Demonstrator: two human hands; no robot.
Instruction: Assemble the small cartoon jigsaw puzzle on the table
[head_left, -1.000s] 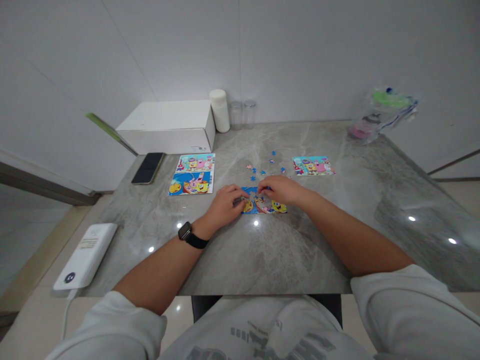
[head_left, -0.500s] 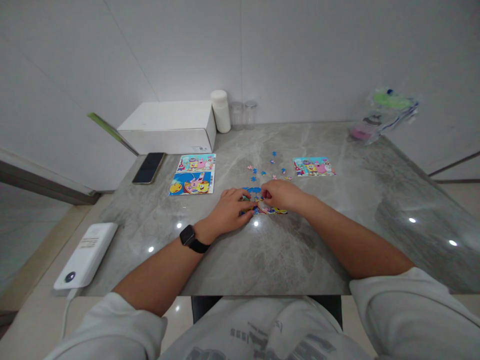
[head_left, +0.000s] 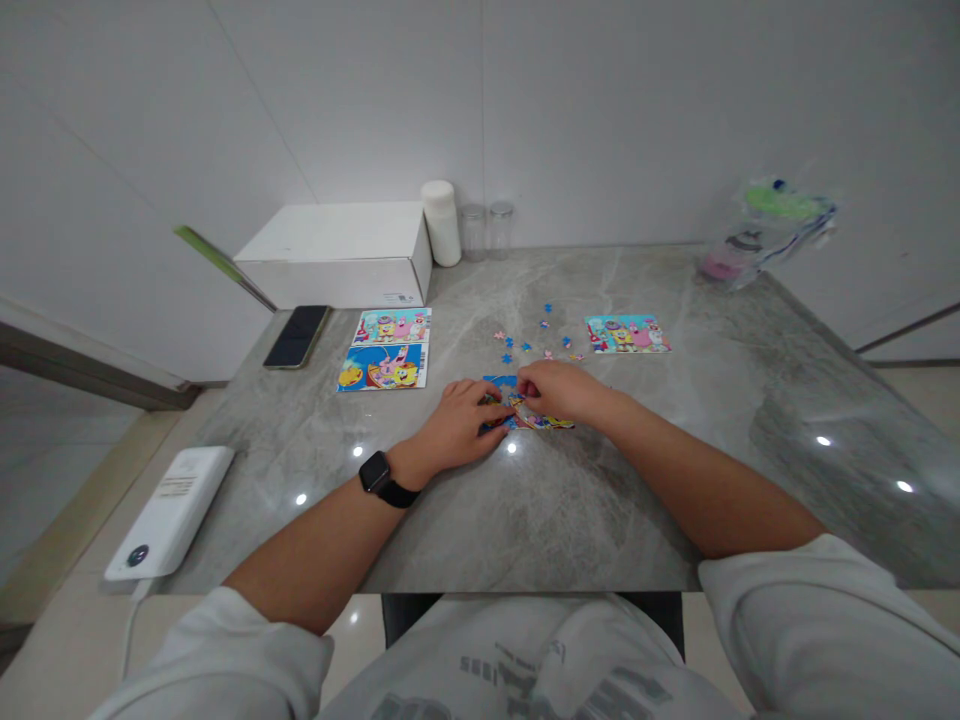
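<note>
A partly assembled jigsaw puzzle (head_left: 555, 422) with a colourful cartoon picture lies on the grey table in front of me. Spread over its left side, the fingers of my left hand (head_left: 466, 418) rest on the puzzle and the tabletop. My right hand (head_left: 559, 390) is closed in a pinch above the puzzle's middle, on a small puzzle piece mostly hidden by the fingertips. Several loose puzzle pieces (head_left: 508, 343) are scattered just beyond the hands. To their right lies a small cartoon picture card (head_left: 628, 334).
Left of the puzzle is a larger cartoon sheet (head_left: 384, 366), with a phone (head_left: 298, 336) beside it. A white box (head_left: 337, 250), a white bottle (head_left: 442, 225) and two clear jars (head_left: 501, 232) stand along the wall. At left lies a cabled power bank (head_left: 172, 510); at far right, a plastic bag (head_left: 765, 235).
My right hand has shifted slightly left over the puzzle, its fingers still pinched. A little more of the puzzle's blue upper edge shows. My left hand stays in place.
</note>
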